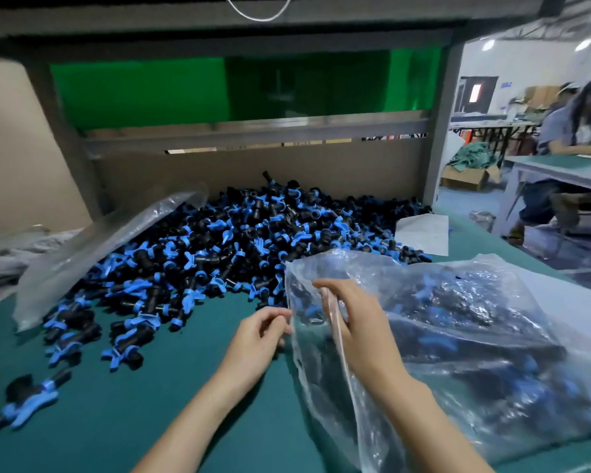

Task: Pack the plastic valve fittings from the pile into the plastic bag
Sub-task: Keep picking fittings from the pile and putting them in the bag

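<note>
Gripping bag [475, 302] mouth, L hand [256, 339] & R hand [352, 322] fingers curled, green mat [185, 387] by pile [236, 240].

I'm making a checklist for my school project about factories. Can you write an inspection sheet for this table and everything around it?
Surface: green mat, partly covered by the pile.
Job's things: pile of black-and-blue valve fittings; plastic bag on the right, already holding many fittings.
Clutter: spare clear bag on the pile's left; white sheet; stray fitting at near left.
Grips: left hand pinches the bag's edge; right hand holds its mouth.
Cables: white cord looping overhead.
Surroundings: cardboard wall, green panel, a person seated at another table.
</note>
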The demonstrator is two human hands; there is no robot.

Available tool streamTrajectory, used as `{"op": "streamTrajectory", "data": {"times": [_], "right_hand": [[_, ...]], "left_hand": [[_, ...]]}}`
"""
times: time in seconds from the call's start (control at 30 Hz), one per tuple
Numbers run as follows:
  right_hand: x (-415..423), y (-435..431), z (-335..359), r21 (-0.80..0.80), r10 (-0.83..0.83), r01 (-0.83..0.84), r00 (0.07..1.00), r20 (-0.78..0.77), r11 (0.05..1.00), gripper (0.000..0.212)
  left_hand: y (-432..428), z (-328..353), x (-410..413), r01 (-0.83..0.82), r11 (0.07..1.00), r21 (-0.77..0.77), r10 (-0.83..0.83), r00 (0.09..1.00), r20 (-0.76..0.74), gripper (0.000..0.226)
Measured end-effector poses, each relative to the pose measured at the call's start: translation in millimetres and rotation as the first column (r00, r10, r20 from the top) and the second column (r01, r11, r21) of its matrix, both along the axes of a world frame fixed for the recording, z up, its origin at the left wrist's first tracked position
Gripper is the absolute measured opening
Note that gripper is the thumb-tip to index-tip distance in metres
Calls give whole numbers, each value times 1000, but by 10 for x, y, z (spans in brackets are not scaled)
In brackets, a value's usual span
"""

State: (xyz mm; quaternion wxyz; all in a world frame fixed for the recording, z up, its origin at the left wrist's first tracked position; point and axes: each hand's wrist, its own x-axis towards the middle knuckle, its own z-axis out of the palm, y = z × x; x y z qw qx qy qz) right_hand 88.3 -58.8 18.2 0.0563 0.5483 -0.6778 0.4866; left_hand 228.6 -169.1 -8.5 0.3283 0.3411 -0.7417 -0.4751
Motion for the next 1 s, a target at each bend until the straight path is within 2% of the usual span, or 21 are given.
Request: {"op": "streamTrajectory", "data": {"times": [0.07, 0.13, 0.2, 0.27, 0.33, 0.47, 0.63, 0.73, 0.8, 0.87, 1.0], "right_hand": [[-17, -37, -173, 28, -23, 22, 1000, 19, 999, 23], [-59, -48, -316, 50, -55, 53, 997, 55, 997, 22], [-122, -51, -400, 49, -80, 74, 990, 115, 996, 20], [-164, -54, -425, 37, -89, 84, 981, 171, 996, 19], [-169, -53, -419, 37, -92, 86, 978, 187, 996, 21], [-184, -69, -426, 54, -84, 75, 978, 189, 996, 24], [-205, -87, -434, 56, -87, 78, 980, 178, 995, 24], [-208, -81, -434, 56, -89, 80, 980, 178, 995, 23], [-210, -74, -435, 53, -87, 79, 979, 182, 995, 23], [-210, -73, -434, 51, -85, 77, 980, 181, 996, 23], [-201, -77, -425, 52, -88, 80, 982, 165, 995, 26]], "left_hand": [[-206, -180, 192, -141, 983, -116, 152, 984, 92, 19], [-356, -300, 337, -211, 954, -213, 249, 953, 173, 16], [-385, -317, 257, -189, 929, -319, 279, 923, 267, 17], [-386, -304, 119, -141, 872, -469, 352, 846, 400, 24], [-430, -300, -12, -113, 809, -577, 428, 785, 447, 33], [-571, -283, -206, -141, 791, -595, 495, 718, 488, 43], [-681, -292, -234, -166, 816, -553, 487, 713, 505, 34], [-646, -290, -174, -194, 835, -515, 449, 781, 434, 27], [-596, -306, -93, -269, 866, -421, 409, 866, 288, 17], [-537, -316, 30, -362, 898, -250, 395, 914, 92, 4], [-466, -294, 291, -418, 906, 67, 422, 882, -211, 7]]}}
